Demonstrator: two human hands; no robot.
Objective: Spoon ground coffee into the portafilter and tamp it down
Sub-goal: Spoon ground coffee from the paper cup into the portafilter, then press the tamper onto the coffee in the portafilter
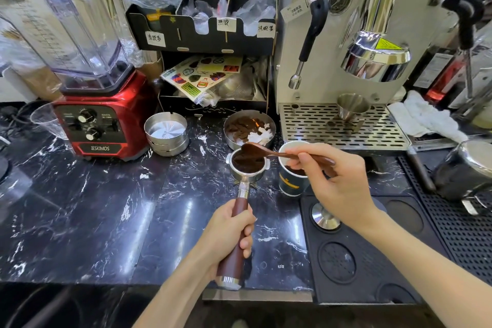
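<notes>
The portafilter (247,168) lies on the dark marble counter, its steel basket filled with brown ground coffee. My left hand (229,231) grips its wooden handle. My right hand (332,181) holds a wooden spoon (266,153) by the stem; the spoon's bowl carries ground coffee and hovers over the basket's far rim. Just right of the basket stands a dark paper cup (291,178) holding ground coffee, partly hidden by my right hand. A steel tamper (323,216) sits on the black tamping mat near my right wrist.
A steel bowl of spent coffee pucks (249,128) stands right behind the basket, stacked steel tins (166,133) to its left. A red blender (93,120) is at left, the espresso machine (343,61) with drip tray at right, a steel pitcher (468,168) far right.
</notes>
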